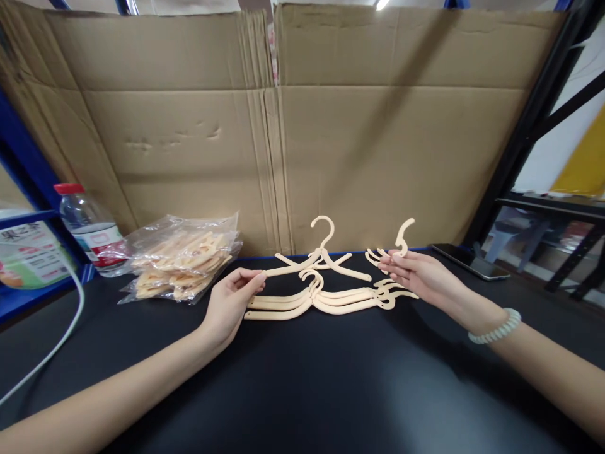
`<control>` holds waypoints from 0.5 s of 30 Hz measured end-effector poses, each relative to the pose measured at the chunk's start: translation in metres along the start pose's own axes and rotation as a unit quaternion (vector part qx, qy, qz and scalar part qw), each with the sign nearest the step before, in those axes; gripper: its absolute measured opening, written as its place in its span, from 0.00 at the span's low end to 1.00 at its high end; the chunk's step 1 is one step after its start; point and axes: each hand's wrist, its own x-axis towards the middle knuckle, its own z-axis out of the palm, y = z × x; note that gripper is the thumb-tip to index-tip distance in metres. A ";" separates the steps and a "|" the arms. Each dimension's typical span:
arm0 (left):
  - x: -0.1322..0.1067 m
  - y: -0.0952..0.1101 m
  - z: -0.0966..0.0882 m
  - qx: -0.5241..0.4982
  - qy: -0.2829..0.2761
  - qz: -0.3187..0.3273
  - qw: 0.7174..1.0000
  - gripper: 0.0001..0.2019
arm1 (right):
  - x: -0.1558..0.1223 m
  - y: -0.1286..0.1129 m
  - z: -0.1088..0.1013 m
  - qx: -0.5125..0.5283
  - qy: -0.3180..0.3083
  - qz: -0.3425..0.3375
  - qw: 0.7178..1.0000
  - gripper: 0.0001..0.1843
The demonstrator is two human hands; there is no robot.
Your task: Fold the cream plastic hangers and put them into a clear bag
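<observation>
My left hand (231,299) pinches the left arm tip of a cream plastic hanger (321,258) that is raised a little above the black table (302,378), hook upward. My right hand (418,274) is closed on a second cream hanger piece with an upright hook (404,234). Below and between my hands a small stack of the same cream hangers (326,299) lies flat on the table.
A clear plastic bag of more cream hangers (182,258) lies at the left. A water bottle with a red cap (89,227) stands beside it. A white cable (61,334) runs along the left. A phone (470,260) lies at the right. Cardboard sheets (302,126) wall the back.
</observation>
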 end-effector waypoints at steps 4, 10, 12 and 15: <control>-0.003 -0.001 0.001 -0.036 0.012 -0.035 0.999 0.19 | -0.003 0.002 0.005 -0.010 -0.020 0.037 0.999 0.04; -0.005 -0.001 0.001 -0.052 0.017 -0.057 0.997 0.20 | -0.006 0.001 0.006 -0.048 -0.071 0.028 0.996 0.08; -0.006 0.000 0.002 -0.050 0.017 -0.056 0.997 0.20 | -0.006 0.000 0.006 -0.066 -0.097 0.028 0.993 0.10; -0.007 0.000 0.003 -0.043 0.014 -0.052 0.998 0.19 | -0.008 -0.001 0.007 -0.062 -0.129 0.053 0.988 0.11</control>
